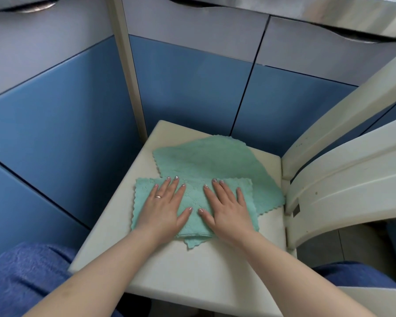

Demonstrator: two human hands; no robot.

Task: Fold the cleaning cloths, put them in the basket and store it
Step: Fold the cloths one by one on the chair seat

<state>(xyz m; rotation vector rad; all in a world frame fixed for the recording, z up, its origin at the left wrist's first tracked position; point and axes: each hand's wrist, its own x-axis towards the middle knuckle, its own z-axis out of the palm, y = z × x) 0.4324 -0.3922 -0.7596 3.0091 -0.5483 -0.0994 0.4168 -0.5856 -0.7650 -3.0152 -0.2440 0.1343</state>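
Observation:
A folded green cleaning cloth (196, 200) lies on the cream seat of a chair (192, 266). My left hand (164, 208) presses flat on its left half, fingers straight and spread. My right hand (226, 208) presses flat on its right half in the same way. A second green cloth (208, 159) lies spread out behind, its near edge tucked under the folded one. No basket is in view.
The chair's curved cream backrest (343, 179) rises at the right. Blue and grey cabinet doors (188, 88) stand close behind and to the left. My knees in blue fabric (25, 275) flank the seat's front edge.

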